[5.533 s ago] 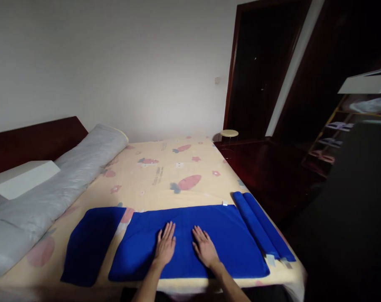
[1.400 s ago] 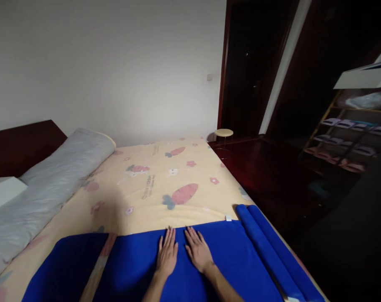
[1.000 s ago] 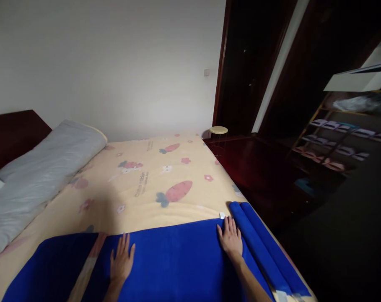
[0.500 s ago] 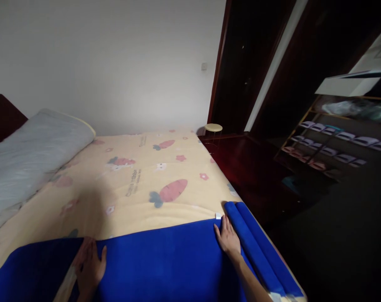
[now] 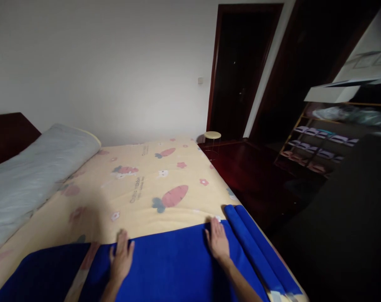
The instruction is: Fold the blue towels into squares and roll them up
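Observation:
A blue cloth [image 5: 171, 264] lies spread over the near part of the bed. My left hand [image 5: 121, 258] is at its far edge, fingers stretched out and pointing away from me. Further right, my right hand [image 5: 218, 241] rests with fingers extended at the same edge, beside a small white tag. Neither hand grips anything. Two blue rolls [image 5: 253, 247] lie side by side to the right of the cloth, along the bed's edge. On the left, a pale strip [image 5: 80, 277] crosses the cloth.
The bed has a cream sheet [image 5: 174, 172] with carrot prints. A folded grey quilt [image 5: 45, 167] lies on its left. Beyond the bed's far right corner stands a round stool [image 5: 212, 135]. A shoe rack [image 5: 319, 134] with several pairs of slippers stands right, near a dark door [image 5: 240, 75].
My left hand has moved right along the cloth's edge, away from the pale strip. My right hand has shifted slightly left, away from the rolls. The camera view has tilted up a little.

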Demonstrator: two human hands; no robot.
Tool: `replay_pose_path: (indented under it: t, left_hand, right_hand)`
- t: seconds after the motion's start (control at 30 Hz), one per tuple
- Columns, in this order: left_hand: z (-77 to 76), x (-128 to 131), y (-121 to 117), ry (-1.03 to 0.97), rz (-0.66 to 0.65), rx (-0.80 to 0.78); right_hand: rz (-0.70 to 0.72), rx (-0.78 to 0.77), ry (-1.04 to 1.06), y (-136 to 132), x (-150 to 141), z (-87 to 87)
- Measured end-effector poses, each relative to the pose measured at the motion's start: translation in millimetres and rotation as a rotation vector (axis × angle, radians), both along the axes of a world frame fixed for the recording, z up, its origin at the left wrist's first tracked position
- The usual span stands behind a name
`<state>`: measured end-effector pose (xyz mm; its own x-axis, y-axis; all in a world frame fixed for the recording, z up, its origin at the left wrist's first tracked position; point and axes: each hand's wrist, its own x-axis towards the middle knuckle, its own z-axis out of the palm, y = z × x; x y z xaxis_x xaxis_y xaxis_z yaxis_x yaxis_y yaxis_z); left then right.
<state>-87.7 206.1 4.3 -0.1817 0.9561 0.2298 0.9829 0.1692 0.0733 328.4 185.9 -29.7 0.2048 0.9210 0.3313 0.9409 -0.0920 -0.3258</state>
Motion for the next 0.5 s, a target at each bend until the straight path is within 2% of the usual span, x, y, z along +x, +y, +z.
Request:
replay_pose_path:
  t: [0.07, 0.13, 0.2, 0.23, 0.27, 0.33, 0.43, 0.5]
  left_hand:
    - [0.0, 62.7, -3.6, -0.004, -0.233, -0.085]
    - [-2.3, 116.9, -10.6, -0.049, -0.364, -0.177]
    - [-6.6, 146.3, -19.9, -0.074, -0.440, -0.232]
    - [-9.4, 149.2, -25.1, -0.070, -0.448, -0.243]
    - [-12.3, 144.6, -30.5, -0.058, -0.428, -0.245]
    - [-18.4, 117.6, -42.3, -0.011, -0.325, -0.232]
    - [-27.9, 55.7, -63.6, 0.071, -0.166, -0.215]
    - [-35.0, 14.8, -79.6, 0.094, -0.118, -0.227]
  right_hand:
    - [0.195, -0.044, 0.014, -4.7, -45.1, 10.6]
    - [0.398, -0.106, 0.029, -11.2, -80.4, 17.1]
    - [0.499, -0.176, 0.033, -19.4, -91.5, 19.2]
    - [0.490, -0.202, 0.034, -24.4, -86.3, 18.8]
    - [0.445, -0.219, 0.034, -30.2, -74.8, 17.5]
    - [0.290, -0.224, 0.027, -45.2, -39.7, 12.2]
    - [0.118, -0.196, -0.005, -74.4, 14.4, -0.8]
    - [0.056, -0.171, -0.023, -94.6, 35.6, -9.6]
